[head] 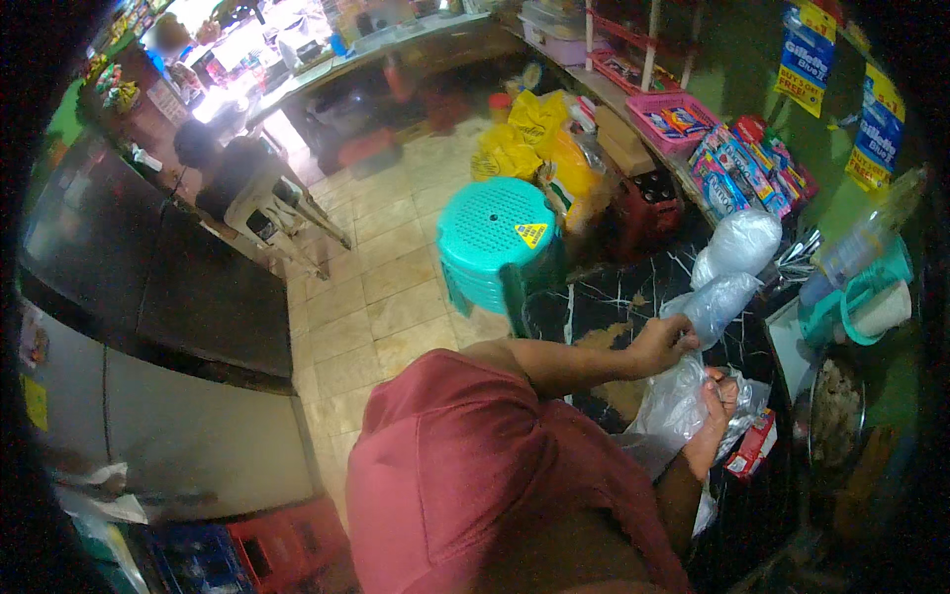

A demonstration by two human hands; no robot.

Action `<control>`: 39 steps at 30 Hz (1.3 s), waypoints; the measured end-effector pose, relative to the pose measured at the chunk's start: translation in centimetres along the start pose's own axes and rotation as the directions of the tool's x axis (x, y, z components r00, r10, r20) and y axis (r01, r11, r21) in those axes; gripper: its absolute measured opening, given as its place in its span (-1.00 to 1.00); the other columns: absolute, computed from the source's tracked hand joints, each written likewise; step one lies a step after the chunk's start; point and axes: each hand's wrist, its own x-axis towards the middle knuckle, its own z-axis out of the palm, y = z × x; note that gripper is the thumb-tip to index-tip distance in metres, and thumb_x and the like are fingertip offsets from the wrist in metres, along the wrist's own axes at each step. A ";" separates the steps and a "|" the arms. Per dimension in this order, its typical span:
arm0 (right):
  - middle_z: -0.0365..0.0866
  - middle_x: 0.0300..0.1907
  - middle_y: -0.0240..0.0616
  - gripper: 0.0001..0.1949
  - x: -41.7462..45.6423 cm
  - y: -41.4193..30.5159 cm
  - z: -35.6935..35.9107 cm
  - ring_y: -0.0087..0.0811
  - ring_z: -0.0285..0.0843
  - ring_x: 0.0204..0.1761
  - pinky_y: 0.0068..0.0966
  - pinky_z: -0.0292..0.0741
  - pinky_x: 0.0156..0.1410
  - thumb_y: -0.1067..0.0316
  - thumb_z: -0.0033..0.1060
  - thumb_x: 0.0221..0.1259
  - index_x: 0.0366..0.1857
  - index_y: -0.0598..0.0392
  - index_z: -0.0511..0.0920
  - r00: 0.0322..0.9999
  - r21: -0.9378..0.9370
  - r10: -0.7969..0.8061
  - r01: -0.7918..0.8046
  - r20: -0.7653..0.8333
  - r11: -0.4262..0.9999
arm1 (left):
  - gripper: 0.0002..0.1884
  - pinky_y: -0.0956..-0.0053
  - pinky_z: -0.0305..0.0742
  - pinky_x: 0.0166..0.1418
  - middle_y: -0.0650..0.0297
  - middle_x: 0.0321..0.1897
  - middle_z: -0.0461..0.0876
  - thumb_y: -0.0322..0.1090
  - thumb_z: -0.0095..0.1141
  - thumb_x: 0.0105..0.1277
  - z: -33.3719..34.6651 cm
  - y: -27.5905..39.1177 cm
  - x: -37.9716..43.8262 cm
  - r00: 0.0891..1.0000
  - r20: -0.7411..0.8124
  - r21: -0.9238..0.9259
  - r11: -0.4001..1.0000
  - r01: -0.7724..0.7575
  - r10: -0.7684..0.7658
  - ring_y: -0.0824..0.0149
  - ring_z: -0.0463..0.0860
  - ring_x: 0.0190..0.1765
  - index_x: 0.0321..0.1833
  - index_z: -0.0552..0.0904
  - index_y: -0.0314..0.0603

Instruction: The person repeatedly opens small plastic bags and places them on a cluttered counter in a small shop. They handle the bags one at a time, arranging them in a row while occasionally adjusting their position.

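My left hand (666,344) has its fingers pinched on thin clear plastic, right beside a filled clear plastic bag (716,304). Lower down, my right hand (718,401) grips a crumpled clear plastic bag (675,397). That plastic stretches up towards the left fingers; its contents are hard to tell. A rounder wrapped plastic bundle (744,241) lies beyond the filled bag. Close to my right wrist is a small red and white box (752,444). All of these are on a black marble-patterned tabletop (605,289).
Stacked teal plastic stools (493,230) stand beside the table. Yellow bags (531,137) and a red bottle crate (653,208) are behind them. Snack packs (749,167), a pink basket (638,111), a teal container (861,327) and a metal bowl (837,408) line the wall. A person (223,160) sits far left.
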 end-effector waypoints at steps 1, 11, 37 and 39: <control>0.41 -0.35 -0.43 -0.64 0.1 1.1 -1.2 -0.67 0.32 -0.47 -0.78 0.29 -0.42 0.36 0.33 -0.11 -0.20 0.09 0.40 1.000 -0.031 0.004 -0.005 -0.012 1.000 | -0.82 0.40 0.46 -0.37 0.04 -0.50 0.59 -0.28 0.10 0.16 0.5 -0.8 -0.1 1.000 -0.012 0.038 0.999 -0.003 0.004 0.20 0.61 -0.43 -0.36 0.56 -0.28; 0.35 -0.41 -0.56 -0.81 -3.0 0.6 2.8 -0.65 0.26 -0.31 -0.66 0.24 -0.18 0.23 0.27 -0.03 -0.45 -0.03 0.43 0.966 -0.219 0.249 -0.259 -0.072 0.941 | -0.84 0.25 0.46 -0.25 0.08 -0.46 0.59 -0.33 0.11 0.11 0.9 -2.4 0.2 0.906 -0.046 0.022 0.907 -0.420 0.421 0.03 0.59 -0.35 -0.30 0.55 -0.23; 0.46 -0.16 -0.34 -0.62 -6.5 2.0 -2.3 -0.44 0.36 -0.13 -0.56 0.25 0.05 0.26 0.13 0.07 -0.01 0.10 0.38 0.916 -0.192 0.357 -0.390 -0.183 0.901 | -0.75 0.55 0.25 -0.63 0.36 -0.65 0.47 -0.12 0.12 0.16 -1.6 0.0 0.5 0.808 0.587 -0.288 0.919 0.270 -0.053 0.49 0.41 -0.60 -0.39 0.54 -0.17; 0.46 -0.16 -0.34 -0.61 -6.7 1.7 -2.5 -0.44 0.36 -0.13 -0.56 0.25 0.05 0.26 0.13 0.07 0.00 0.10 0.38 0.917 -0.175 0.349 -0.382 -0.196 0.907 | -0.76 0.56 0.24 -0.61 0.36 -0.64 0.48 -0.13 0.13 0.15 -1.5 -0.6 0.6 0.746 0.661 -0.239 0.966 0.104 0.083 0.49 0.40 -0.60 -0.37 0.58 -0.16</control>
